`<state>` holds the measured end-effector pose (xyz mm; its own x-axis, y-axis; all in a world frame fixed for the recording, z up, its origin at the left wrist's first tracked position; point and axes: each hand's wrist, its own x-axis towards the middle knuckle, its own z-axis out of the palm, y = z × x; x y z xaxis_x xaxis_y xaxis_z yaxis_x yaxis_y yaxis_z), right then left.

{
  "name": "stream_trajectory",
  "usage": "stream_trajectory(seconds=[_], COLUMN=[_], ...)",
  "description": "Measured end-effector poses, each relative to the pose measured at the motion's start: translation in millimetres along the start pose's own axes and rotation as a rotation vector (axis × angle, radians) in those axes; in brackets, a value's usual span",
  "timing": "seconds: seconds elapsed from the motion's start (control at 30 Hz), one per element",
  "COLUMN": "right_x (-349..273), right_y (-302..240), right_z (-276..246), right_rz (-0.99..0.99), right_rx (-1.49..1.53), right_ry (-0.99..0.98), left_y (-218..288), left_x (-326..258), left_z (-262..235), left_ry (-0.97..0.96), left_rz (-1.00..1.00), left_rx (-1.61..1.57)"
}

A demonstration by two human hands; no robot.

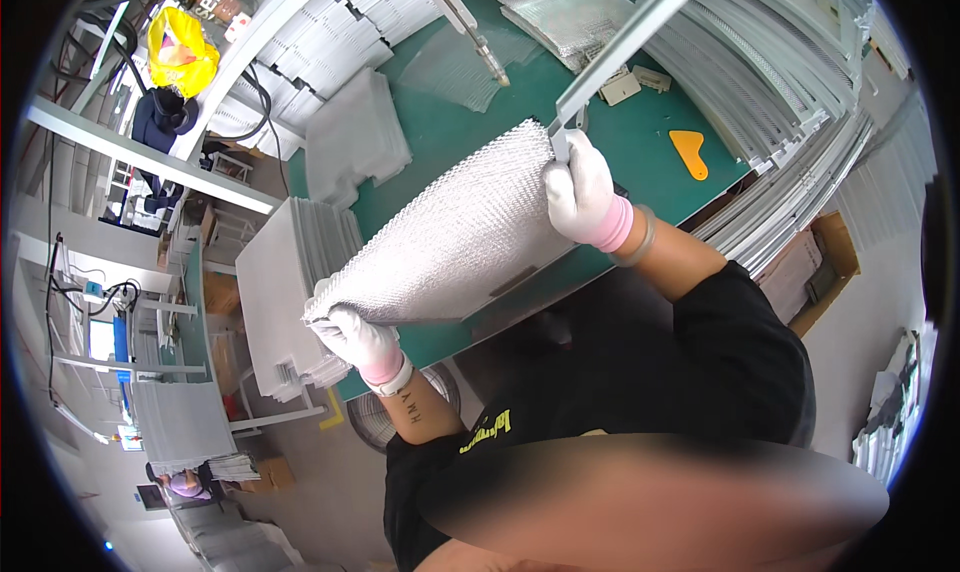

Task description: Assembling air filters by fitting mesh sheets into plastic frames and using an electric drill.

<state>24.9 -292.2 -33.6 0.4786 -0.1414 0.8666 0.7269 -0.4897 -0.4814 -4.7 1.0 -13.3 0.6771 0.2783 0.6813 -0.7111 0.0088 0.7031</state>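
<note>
A silvery sheet with a bubble-like texture (450, 232) is stretched slantwise in front of me over the near edge of the green table (440, 347). My left hand (358, 342), in a white glove with a pink cuff, grips its lower left corner. At the upper right end, my right hand (585, 194), gloved the same way, is closed on the sheet's edge. The end of a light grey metal bar (625, 57) overlaps the right fingers; whether they touch it I cannot tell. Whether the sheet is a single layer or a bag is unclear.
Silvery pouches (565, 17) lie on the table's far side, near a hanging tool (470, 32). An orange scraper (688, 155) rests at right, beside stacked perforated panels (760, 72). White sheets (290, 292) are stacked at left. A cardboard box (835, 262) stands low at right.
</note>
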Motion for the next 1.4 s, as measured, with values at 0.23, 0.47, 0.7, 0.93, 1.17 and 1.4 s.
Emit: stream_trajectory(seconds=[0.23,0.47,0.7,0.93,1.17,1.4], right_x=[27,29,41,37,34,27], right_y=[12,-17,-2,-27,11,16], right_z=[-20,-5,-13,13,-1,1], right_rz=[-0.221,0.071,0.097,0.157,0.383,0.27], right_rx=[0.161,0.081,0.501,0.063,0.756,0.626], right_ry=[-0.126,-0.072,-0.246,0.061,-0.277,-0.215], left_y=[5,7,12,15,13,12], left_x=[-2,-3,-5,-15,-10,-5], left_z=[1,0,1,2,2,7], left_ry=[0.082,-0.025,-0.059,-0.097,-0.023,-0.053], left_rz=[-0.007,0.019,0.095,0.13,0.058,0.077], left_rx=[0.031,-0.014,-0.013,0.007,-0.025,-0.02])
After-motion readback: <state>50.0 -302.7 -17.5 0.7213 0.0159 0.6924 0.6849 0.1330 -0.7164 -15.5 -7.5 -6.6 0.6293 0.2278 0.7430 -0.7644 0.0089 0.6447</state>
